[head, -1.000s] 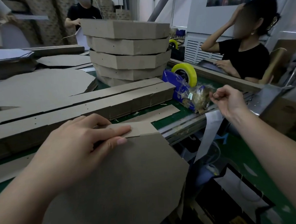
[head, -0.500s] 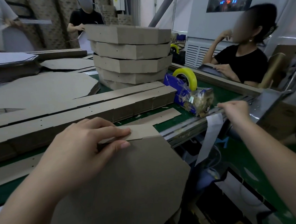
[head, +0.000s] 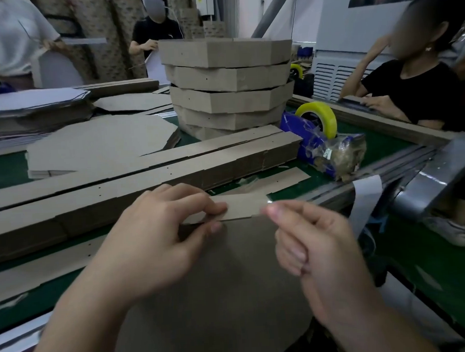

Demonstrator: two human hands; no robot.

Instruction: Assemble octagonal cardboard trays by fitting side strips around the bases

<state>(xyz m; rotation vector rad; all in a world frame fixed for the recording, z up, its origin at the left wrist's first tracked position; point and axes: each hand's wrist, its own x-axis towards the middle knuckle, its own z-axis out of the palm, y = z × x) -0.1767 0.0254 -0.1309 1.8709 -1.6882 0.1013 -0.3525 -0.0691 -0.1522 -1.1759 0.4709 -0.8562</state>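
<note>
In the head view, my left hand (head: 159, 233) pinches the folded-up end of a cardboard side strip (head: 241, 206), forefinger on top and thumb beneath, holding it against the far edge of the octagonal base (head: 232, 297). The base lies flat under both wrists and overhangs the near edge of the green table (head: 5, 171).

My right hand (head: 319, 254) is curled, its thumb and forefinger tips drawn together just beside the strip's right end. I cannot tell whether they grip anything.

Beyond my left fingers lies a long bundle of side strips (head: 145, 185). Farther off stands a stack of finished trays (head: 229, 87). Beyond my right fingertips sits a blue tape dispenser (head: 318, 141) with a yellow roll.
</note>
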